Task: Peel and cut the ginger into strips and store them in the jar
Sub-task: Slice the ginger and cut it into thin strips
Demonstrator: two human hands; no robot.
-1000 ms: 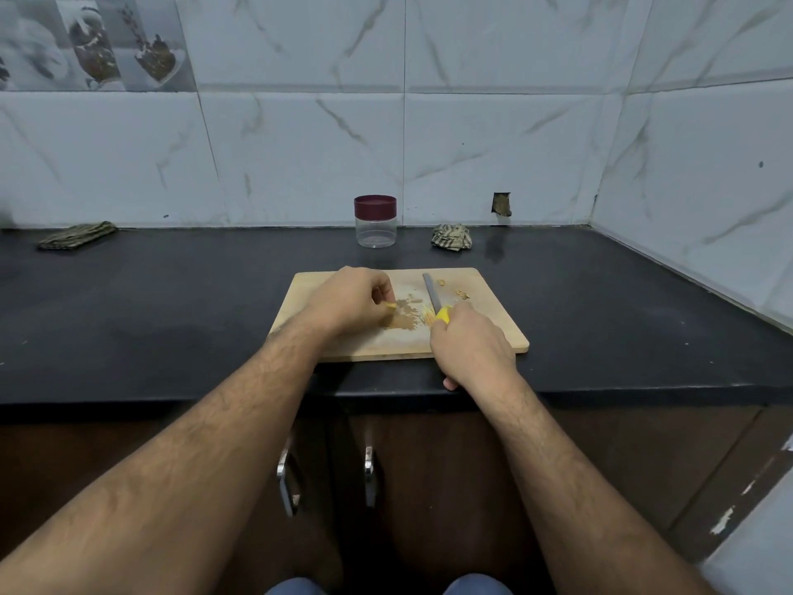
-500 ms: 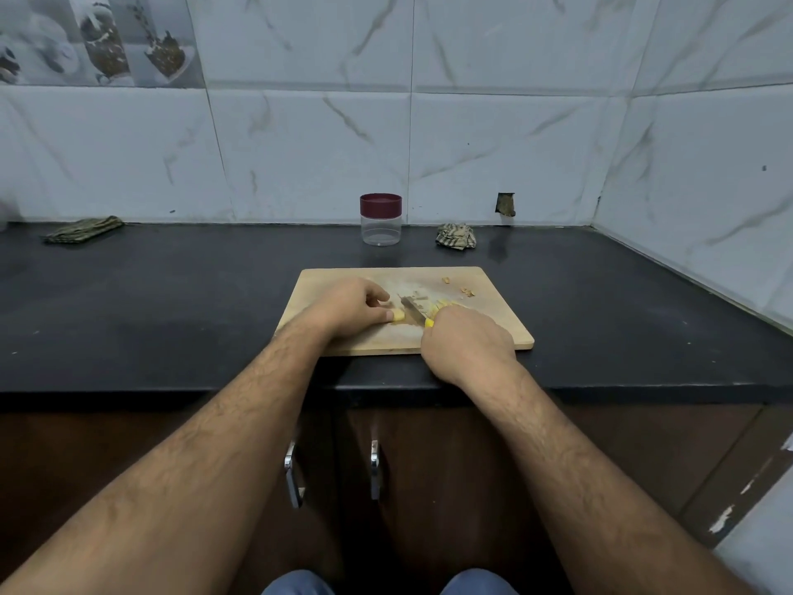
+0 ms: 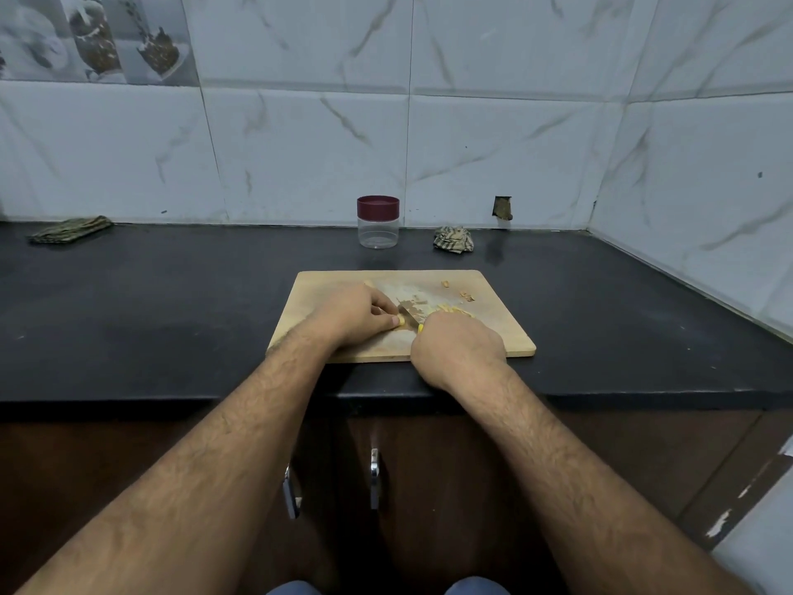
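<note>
A wooden cutting board (image 3: pixel 506 332) lies near the counter's front edge. My left hand (image 3: pixel 352 315) pinches a small yellow piece of ginger (image 3: pixel 401 322) down on the board. My right hand (image 3: pixel 457 347) grips a knife (image 3: pixel 407 316) by its yellow handle, and the blade rests right beside the ginger at my left fingertips. Cut yellow strips (image 3: pixel 455 311) lie just beyond my right hand, with brown peel scraps (image 3: pixel 465 295) further back on the board. A clear jar (image 3: pixel 378 223) with a dark red lid stands closed by the wall.
The black counter (image 3: pixel 171 311) meets tiled walls at the back and right. A crumpled striped cloth (image 3: pixel 454 240) sits right of the jar, and a folded cloth (image 3: pixel 71 229) lies far left. Cabinet doors with metal handles (image 3: pixel 374 478) are below the counter edge.
The knife blade swung from pointing away on the board to lying against the ginger at my left fingertips. My right hand shifted slightly left and closer.
</note>
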